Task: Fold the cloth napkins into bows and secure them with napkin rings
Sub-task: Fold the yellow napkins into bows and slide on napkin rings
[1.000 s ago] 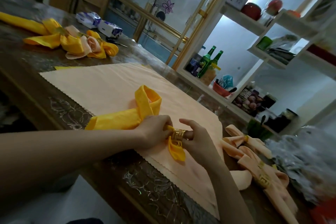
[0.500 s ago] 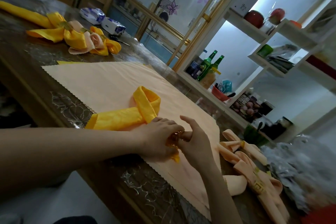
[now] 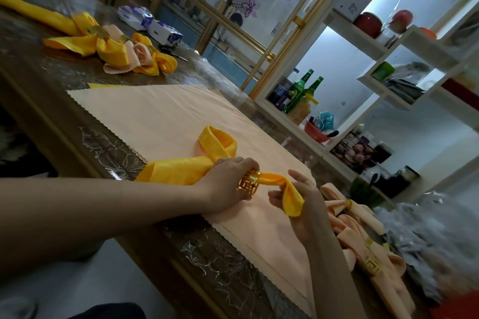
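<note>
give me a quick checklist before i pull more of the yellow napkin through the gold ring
1. Gold napkin ring threaded on yellow napkin: ok.
2. Left hand grip on the napkin at the ring: ok.
3. Right hand pinching the pulled-through end: ok.
4. Far loop formed: ok.
5. Second loop formed: not ok, only a loose tail.
6. Ring centred: cannot tell.

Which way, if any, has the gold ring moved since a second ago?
Yes: the gold ring has slid along the yellow napkin toward its loop on the peach cloth, leaving more tail out.
</note>
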`<state>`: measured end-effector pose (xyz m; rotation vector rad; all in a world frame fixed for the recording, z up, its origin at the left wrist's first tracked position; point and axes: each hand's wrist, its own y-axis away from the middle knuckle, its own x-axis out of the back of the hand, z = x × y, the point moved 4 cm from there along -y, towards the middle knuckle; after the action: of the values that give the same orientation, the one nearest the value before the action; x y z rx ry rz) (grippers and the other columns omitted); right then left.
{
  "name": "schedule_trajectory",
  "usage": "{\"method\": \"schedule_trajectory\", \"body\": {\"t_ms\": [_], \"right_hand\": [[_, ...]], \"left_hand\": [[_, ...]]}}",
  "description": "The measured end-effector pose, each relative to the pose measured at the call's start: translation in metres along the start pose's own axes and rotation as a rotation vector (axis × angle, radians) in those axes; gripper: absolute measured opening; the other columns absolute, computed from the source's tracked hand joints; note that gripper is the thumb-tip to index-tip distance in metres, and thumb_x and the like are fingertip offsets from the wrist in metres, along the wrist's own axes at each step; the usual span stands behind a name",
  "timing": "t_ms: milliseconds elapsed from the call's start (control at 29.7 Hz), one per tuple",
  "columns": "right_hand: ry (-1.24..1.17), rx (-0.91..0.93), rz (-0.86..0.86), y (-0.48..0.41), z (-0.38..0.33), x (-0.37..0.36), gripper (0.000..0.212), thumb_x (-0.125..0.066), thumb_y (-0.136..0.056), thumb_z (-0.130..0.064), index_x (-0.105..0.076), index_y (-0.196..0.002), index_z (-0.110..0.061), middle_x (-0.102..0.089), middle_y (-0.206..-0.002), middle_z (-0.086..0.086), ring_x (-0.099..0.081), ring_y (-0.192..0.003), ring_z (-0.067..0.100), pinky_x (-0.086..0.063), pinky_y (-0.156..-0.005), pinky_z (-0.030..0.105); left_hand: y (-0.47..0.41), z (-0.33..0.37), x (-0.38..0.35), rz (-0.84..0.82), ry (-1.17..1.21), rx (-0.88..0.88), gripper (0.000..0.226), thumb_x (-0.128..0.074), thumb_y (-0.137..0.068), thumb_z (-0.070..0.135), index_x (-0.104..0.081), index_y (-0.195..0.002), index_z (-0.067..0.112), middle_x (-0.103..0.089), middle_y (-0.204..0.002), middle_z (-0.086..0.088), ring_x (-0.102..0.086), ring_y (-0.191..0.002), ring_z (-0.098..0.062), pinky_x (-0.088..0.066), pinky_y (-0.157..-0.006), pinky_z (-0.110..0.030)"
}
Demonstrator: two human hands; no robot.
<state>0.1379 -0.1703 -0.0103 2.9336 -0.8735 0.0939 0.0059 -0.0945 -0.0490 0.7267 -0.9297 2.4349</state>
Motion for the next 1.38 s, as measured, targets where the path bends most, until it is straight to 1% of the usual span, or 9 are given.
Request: {"method": "schedule_trajectory", "body": {"t_ms": [101,236,472,607,944,1078,1146,1247,1382], "right_hand": [[0.159,-0.011,-0.183,0.005,-0.004,-0.001,0.021,-0.045,-0.096,-0.006,-0.059,-0.106,-0.017,-0.062,-0.074,0.009,-0.056,-0.052,0.015,-0.047,-0.045,0.021],[0.504,-0.064,-0.376,0.012,-0.004,0.000,0.018,-0.051,-0.093,-0.005,-0.065,-0.096,-0.016,-0.066,-0.082,0.004,-0.062,-0.068,0.013,-0.051,-0.060,0.022],[1.118,0.324,-0.171,0.007,0.007,-0.022,0.025,-0.059,-0.086,-0.005,-0.059,-0.077,-0.028,-0.054,-0.096,-0.007,-0.052,-0.087,0.008,-0.041,-0.071,0.012],[0.957,0.563,-0.097,0.010,0.005,-0.034,0.023,-0.056,-0.088,-0.004,-0.059,-0.088,-0.027,-0.056,-0.089,-0.015,-0.054,-0.085,0.003,-0.040,-0.071,0.010],[0.899,0.657,-0.166,0.017,0.012,-0.046,0.029,-0.056,-0.091,-0.005,-0.060,-0.104,-0.030,-0.056,-0.093,-0.018,-0.054,-0.079,-0.004,-0.042,-0.070,0.008],[0.886,0.548,-0.247,0.015,0.018,-0.054,0.040,-0.047,-0.094,-0.001,-0.056,-0.123,-0.027,-0.055,-0.110,-0.022,-0.054,-0.082,-0.007,-0.042,-0.075,0.005],[0.885,0.505,-0.241,0.010,0.018,-0.055,0.037,-0.043,-0.097,-0.004,-0.061,-0.119,-0.027,-0.061,-0.113,-0.017,-0.057,-0.092,-0.003,-0.043,-0.083,0.008],[0.859,0.513,-0.172,-0.001,0.021,-0.054,0.030,-0.045,-0.098,-0.014,-0.063,-0.099,-0.038,-0.065,-0.089,-0.022,-0.061,-0.084,-0.002,-0.046,-0.074,0.010],[0.860,0.587,-0.095,-0.003,0.022,-0.056,0.020,-0.051,-0.096,-0.022,-0.064,-0.104,-0.035,-0.058,-0.085,-0.026,-0.057,-0.073,-0.009,-0.041,-0.067,-0.001]], "left_hand": [[0.000,0.002,0.001,0.019,-0.064,0.005,0.050,-0.059,-0.090,0.024,-0.036,-0.134,0.026,-0.049,-0.132,0.003,-0.038,-0.129,-0.015,-0.008,-0.113,-0.031],[0.001,0.002,0.002,0.012,-0.119,0.027,0.049,-0.050,-0.095,0.023,-0.029,-0.139,0.029,-0.048,-0.135,0.001,-0.032,-0.134,-0.016,-0.002,-0.114,-0.036],[0.000,-0.001,0.001,-0.036,-0.150,0.071,0.053,-0.054,-0.091,0.015,-0.029,-0.136,0.026,-0.049,-0.131,-0.001,-0.032,-0.132,-0.019,-0.003,-0.115,-0.035],[0.000,-0.001,0.004,-0.017,-0.118,0.101,0.057,-0.057,-0.089,0.015,-0.030,-0.138,0.024,-0.044,-0.137,0.000,-0.029,-0.135,-0.017,-0.004,-0.115,-0.034],[0.003,0.000,0.004,-0.018,-0.115,0.102,0.059,-0.052,-0.090,0.012,-0.025,-0.141,0.021,-0.037,-0.143,0.001,-0.021,-0.139,-0.016,0.001,-0.116,-0.034],[-0.006,0.005,0.011,-0.149,-0.142,0.220,0.065,-0.052,-0.086,0.012,-0.022,-0.144,0.015,-0.032,-0.146,-0.006,-0.012,-0.142,-0.021,0.007,-0.117,-0.040],[-0.021,0.011,0.030,-0.127,-0.141,0.213,0.054,-0.050,-0.085,0.010,-0.039,-0.137,0.018,-0.037,-0.142,-0.007,-0.023,-0.138,-0.023,-0.008,-0.115,-0.038],[-0.059,0.009,0.057,-0.017,-0.084,0.194,0.042,-0.050,-0.086,0.006,-0.053,-0.127,0.016,-0.045,-0.134,-0.007,-0.042,-0.123,-0.024,-0.038,-0.100,-0.036],[-0.094,-0.016,0.047,-0.184,-0.148,0.310,0.048,-0.059,-0.090,0.033,-0.048,-0.129,0.009,-0.053,-0.122,-0.009,-0.053,-0.103,-0.021,-0.047,-0.073,-0.027]]}}
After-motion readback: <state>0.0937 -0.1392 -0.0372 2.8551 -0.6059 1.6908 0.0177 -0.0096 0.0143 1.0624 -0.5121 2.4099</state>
